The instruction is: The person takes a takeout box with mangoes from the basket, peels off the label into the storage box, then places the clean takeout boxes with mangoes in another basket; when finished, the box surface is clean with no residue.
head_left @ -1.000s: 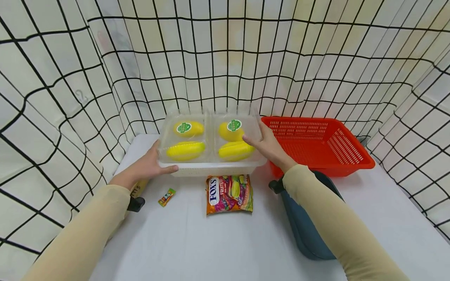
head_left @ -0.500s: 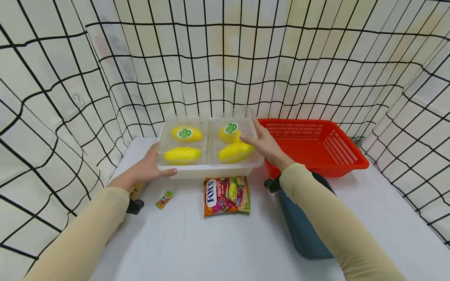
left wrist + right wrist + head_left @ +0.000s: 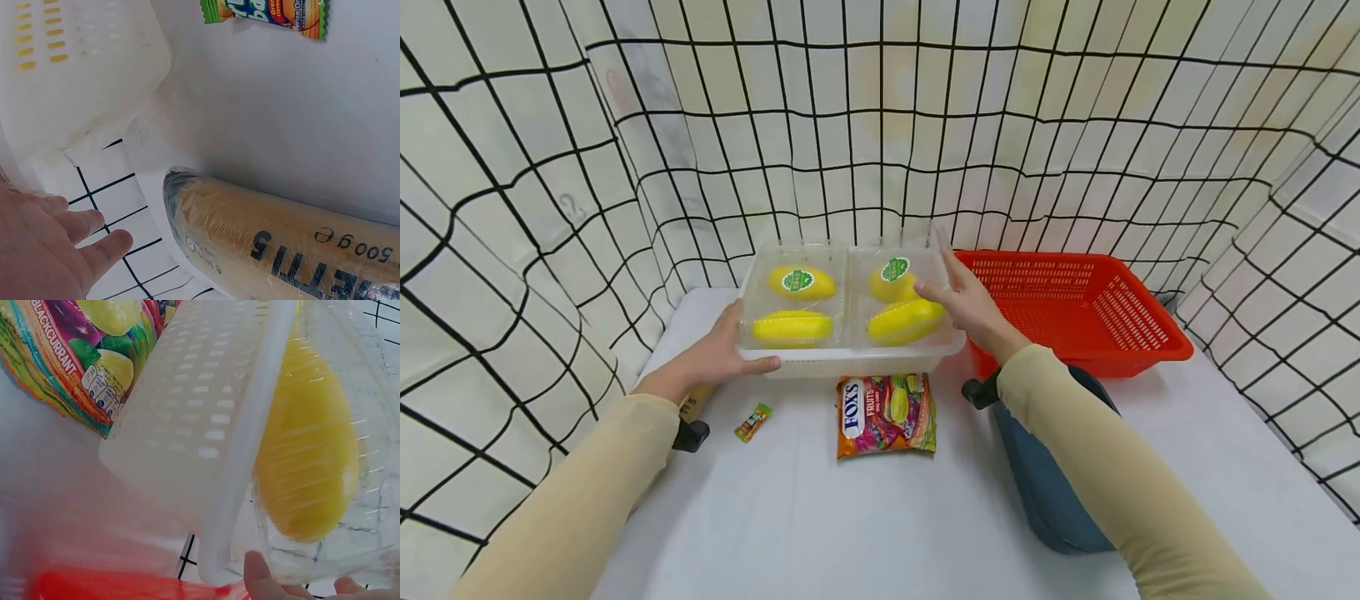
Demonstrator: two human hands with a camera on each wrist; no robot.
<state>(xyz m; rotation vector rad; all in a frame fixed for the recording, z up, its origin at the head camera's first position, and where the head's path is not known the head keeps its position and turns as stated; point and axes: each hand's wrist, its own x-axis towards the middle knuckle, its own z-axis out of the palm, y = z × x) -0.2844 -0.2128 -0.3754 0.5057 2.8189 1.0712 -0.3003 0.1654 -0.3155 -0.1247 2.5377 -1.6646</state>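
Note:
A clear plastic clamshell box (image 3: 842,292) with several yellow fruits (image 3: 792,329) inside sits in a white perforated basket (image 3: 850,363). Green round stickers (image 3: 895,268) mark the far fruits. My right hand (image 3: 973,308) holds the box's right side, thumb over the top near a yellow fruit; its fingertips (image 3: 259,572) show at the box edge in the right wrist view. At the basket's left corner is my left hand (image 3: 711,354), thumb along the front rim. Its other fingers (image 3: 103,253) look fairly straight in the left wrist view; I cannot tell how firmly they touch.
A Fox's candy bag (image 3: 886,415) lies before the basket, and a small wrapped candy (image 3: 752,422) to its left. A spaghetti pack (image 3: 281,231) lies under the left forearm. Right stand a red basket (image 3: 1067,312) and a dark blue bin (image 3: 1045,492). Black netting (image 3: 880,108) surrounds the table.
The camera view shifts slightly. The right thumb and the box's right part have moved a little; both hands stay at the same sides of the basket.

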